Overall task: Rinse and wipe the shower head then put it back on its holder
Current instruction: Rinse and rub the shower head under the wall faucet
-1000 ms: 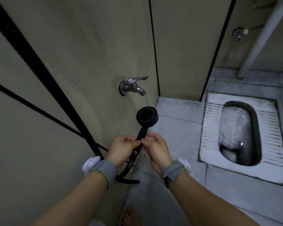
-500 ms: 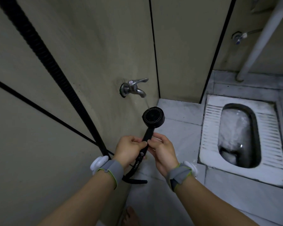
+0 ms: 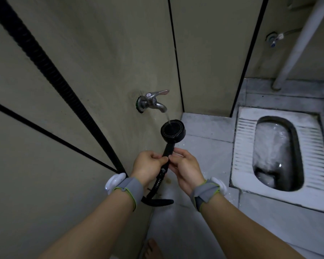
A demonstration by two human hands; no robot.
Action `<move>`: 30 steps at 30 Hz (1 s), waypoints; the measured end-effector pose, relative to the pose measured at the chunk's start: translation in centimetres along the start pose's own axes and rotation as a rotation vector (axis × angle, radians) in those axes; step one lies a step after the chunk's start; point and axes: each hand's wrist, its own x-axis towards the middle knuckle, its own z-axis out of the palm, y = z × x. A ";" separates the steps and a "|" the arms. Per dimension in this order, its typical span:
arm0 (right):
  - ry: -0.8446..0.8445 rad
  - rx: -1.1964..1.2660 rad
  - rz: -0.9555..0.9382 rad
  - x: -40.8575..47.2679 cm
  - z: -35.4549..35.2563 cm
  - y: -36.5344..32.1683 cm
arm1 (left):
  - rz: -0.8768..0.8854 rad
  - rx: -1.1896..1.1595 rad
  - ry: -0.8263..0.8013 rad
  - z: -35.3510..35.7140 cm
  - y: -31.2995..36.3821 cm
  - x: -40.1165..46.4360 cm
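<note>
The floor [image 3: 204, 128] is grey tile, wet in patches near the wall. A white squat pan [image 3: 281, 156] is set into it at the right, ribbed along both sides, with water in its bowl. A pale pipe [image 3: 295, 45] comes down to the floor behind the pan. A bare foot [image 3: 153, 249] stands at the bottom edge.
</note>
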 end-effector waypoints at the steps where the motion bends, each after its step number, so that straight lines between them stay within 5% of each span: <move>1: -0.006 -0.002 0.004 0.1 0.1 0.0 | -0.002 -0.009 0.002 -0.1 -0.1 0.0; 30: 0.001 0.052 0.034 1.7 0.3 0.0 | 0.014 0.032 -0.010 0.4 0.3 1.1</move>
